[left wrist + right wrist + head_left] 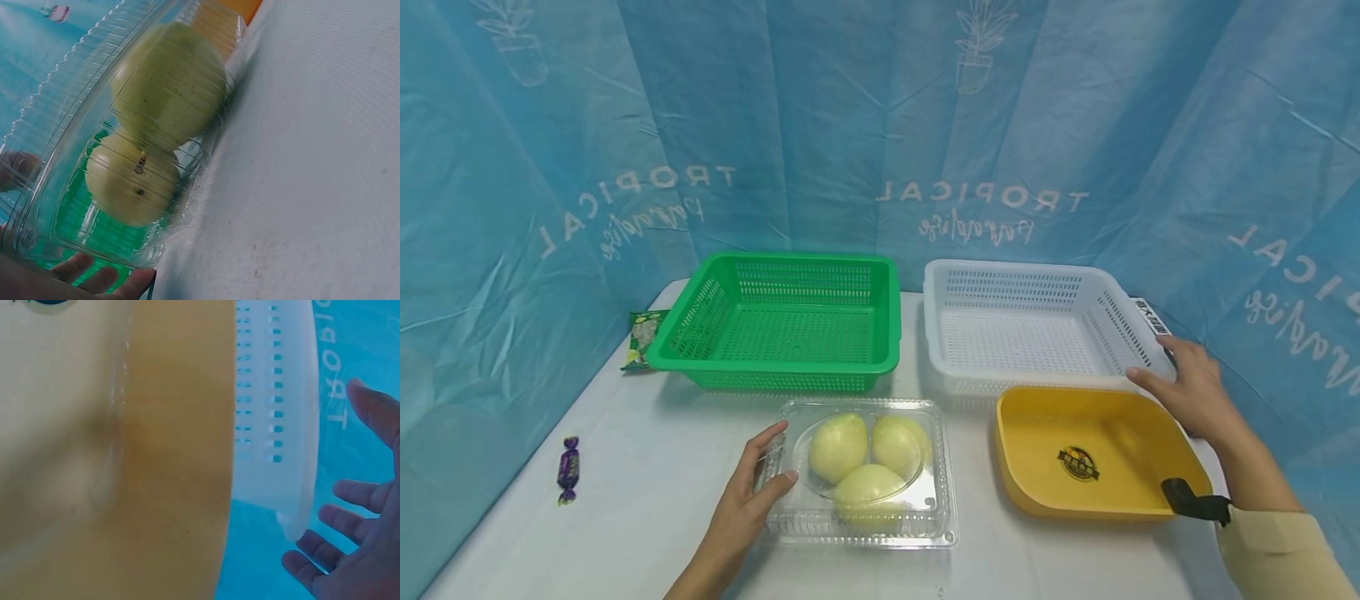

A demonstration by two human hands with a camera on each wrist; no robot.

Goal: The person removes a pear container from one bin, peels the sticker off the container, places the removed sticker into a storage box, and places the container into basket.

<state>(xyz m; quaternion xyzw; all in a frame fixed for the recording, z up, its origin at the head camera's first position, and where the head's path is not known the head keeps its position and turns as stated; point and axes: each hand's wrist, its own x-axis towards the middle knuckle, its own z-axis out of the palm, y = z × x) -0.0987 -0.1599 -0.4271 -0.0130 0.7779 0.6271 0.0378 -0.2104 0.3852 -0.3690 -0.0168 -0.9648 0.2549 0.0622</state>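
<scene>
Three pale yellow-green round fruits lie inside a lidded clear plastic container on the table. At the container's left side is my left hand, its thumb and fingers spread along that side; the left wrist view shows fingertips at the container's edge. My right hand hovers with parted fingers by the right front corner of a white basket, above the far right of a yellow basin. Nothing is between its fingers in the right wrist view.
A green basket stands at the back left, with a green packet beside it. A purple wrapped candy lies at the left. A white label with black print shows behind the white basket's right side. Blue curtains enclose the table.
</scene>
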